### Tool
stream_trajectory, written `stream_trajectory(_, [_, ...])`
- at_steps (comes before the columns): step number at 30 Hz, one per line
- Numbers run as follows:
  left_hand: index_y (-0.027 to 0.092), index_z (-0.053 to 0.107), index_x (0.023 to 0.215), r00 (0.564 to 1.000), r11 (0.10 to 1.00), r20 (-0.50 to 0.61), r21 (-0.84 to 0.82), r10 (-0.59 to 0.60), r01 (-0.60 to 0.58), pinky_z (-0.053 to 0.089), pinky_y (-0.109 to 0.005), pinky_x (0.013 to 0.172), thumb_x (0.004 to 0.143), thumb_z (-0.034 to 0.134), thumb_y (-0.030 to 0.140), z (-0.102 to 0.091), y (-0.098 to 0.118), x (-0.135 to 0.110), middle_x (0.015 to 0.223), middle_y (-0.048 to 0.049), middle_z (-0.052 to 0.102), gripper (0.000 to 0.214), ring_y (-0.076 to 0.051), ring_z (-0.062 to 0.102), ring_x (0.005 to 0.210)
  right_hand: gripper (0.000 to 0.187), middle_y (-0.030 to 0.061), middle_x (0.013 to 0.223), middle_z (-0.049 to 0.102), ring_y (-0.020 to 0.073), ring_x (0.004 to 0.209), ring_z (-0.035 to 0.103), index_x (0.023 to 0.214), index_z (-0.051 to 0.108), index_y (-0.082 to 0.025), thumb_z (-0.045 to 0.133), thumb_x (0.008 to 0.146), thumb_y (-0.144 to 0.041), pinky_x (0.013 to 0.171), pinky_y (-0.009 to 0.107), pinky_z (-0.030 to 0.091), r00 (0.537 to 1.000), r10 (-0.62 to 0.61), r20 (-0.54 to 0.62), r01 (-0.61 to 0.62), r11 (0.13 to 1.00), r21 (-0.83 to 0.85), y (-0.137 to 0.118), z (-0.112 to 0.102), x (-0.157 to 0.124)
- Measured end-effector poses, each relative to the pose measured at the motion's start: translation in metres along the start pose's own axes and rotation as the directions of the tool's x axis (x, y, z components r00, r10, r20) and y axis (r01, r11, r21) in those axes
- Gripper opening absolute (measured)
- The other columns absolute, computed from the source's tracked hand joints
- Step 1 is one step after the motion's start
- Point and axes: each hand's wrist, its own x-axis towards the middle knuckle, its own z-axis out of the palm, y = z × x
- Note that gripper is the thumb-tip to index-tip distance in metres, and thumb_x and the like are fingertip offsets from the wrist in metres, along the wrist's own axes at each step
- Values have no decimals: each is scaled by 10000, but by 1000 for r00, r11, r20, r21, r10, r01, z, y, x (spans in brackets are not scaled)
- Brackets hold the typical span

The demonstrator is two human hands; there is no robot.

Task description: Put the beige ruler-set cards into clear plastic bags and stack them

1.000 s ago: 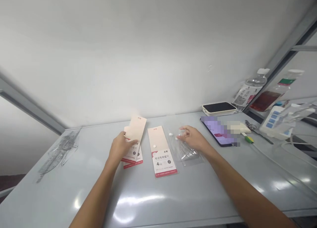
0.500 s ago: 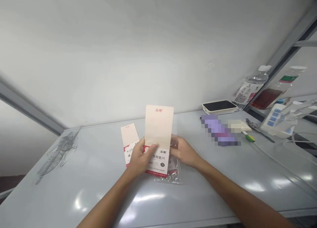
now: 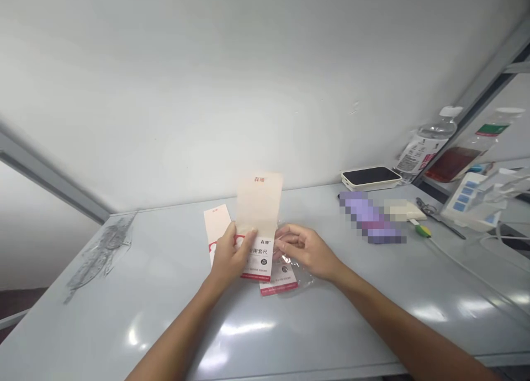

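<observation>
My left hand [image 3: 228, 253] is closed around a cream and white ruler-set packaging card [image 3: 259, 204], its thumb on the front. The card is raised off the table and tilted, with a red strip along its lower edge. Beside it, my right hand [image 3: 310, 251] pinches a crinkled clear plastic bag [image 3: 304, 279] with bent fingers. Under the raised card and partly under the bag lies a second card [image 3: 279, 286], mostly covered. Another card [image 3: 217, 218] rests on the table behind my left hand, its lower part hidden.
Clear plastic pieces with dark markings [image 3: 101, 251] lie on the left of the grey table [image 3: 165, 315]. Toward the right are a phone [image 3: 371, 177], a blurred purple item [image 3: 370, 218], a cable [image 3: 455, 254], a water bottle [image 3: 430, 143] and a white box [image 3: 467, 199]. A wall [image 3: 248, 94] stands behind.
My left hand has shifted the card up and slightly left, uncovering more of the card below. My right hand has come out from behind it, fingers now showing on the plastic bag.
</observation>
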Motion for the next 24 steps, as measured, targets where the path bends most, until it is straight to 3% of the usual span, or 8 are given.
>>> stream_trajectory(8, [180,524,897,998,993,-38,-110,-42,38,423,-235,584,791,488,431,2,-7,3,773,-13,602,275,-146,548,681,257,47,858,673,201,799,650,754,518,-175,688,654,-341,729,339,488,996,85,-6,-80,962,261,2,-4,3])
stream_trajectory(12, [174,544,961,999,981,-32,-194,-16,10,445,-244,633,789,508,392,4,-8,1,874,-37,633,279,-163,578,765,352,53,742,682,187,687,639,816,593,-145,754,568,-336,618,306,486,986,163,-29,-152,959,238,7,0,3])
stream_trajectory(15, [173,552,965,1000,974,-11,-228,-10,8,448,-236,618,784,523,382,4,-9,0,871,-35,644,278,-163,587,765,340,75,742,689,179,673,635,781,648,-116,768,543,-328,635,305,486,979,203,6,-199,954,224,9,0,3])
stream_trajectory(20, [165,539,970,997,957,-52,-287,-51,34,462,-239,601,784,521,401,2,-8,1,870,-44,647,301,-162,598,740,315,70,734,685,173,621,625,736,682,-123,760,540,-357,562,279,458,985,172,17,-172,962,212,9,-2,4])
stream_trajectory(24, [177,540,954,994,960,-68,-272,-87,65,470,-242,617,784,517,411,2,-5,0,869,-37,644,290,-157,599,742,283,59,700,680,160,611,619,745,692,-131,734,586,-360,597,280,461,983,183,-5,-179,964,197,8,-1,4])
